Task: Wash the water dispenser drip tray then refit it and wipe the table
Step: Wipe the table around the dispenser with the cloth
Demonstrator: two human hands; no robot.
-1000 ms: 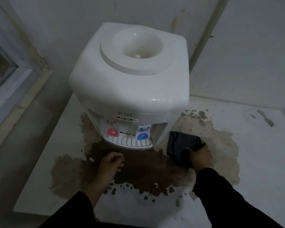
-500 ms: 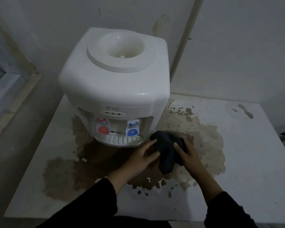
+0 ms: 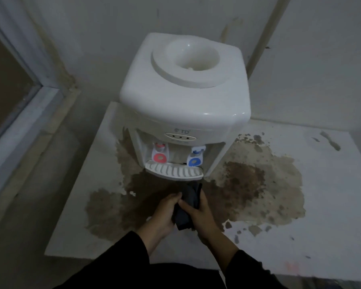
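A white water dispenser (image 3: 186, 90) stands on the white table (image 3: 321, 215), with a red tap and a blue tap on its front. Its slotted white drip tray (image 3: 173, 170) sits fitted under the taps. A dark cloth (image 3: 189, 207) is bunched upright just in front of the tray. My left hand (image 3: 165, 213) grips the cloth from the left and my right hand (image 3: 200, 215) grips it from the right. A wide brown wet stain (image 3: 248, 184) spreads over the table around the dispenser's base.
A window frame and sill (image 3: 19, 113) run along the left. Bare walls close in behind the dispenser, with a vertical pipe (image 3: 261, 38) at the corner. The table's front edge lies close to my body, and its left edge drops off near the sill.
The cloth has moved from the right of the dispenser to just in front of the tray. My left hand came over and joined the right on it, bunching it upright.
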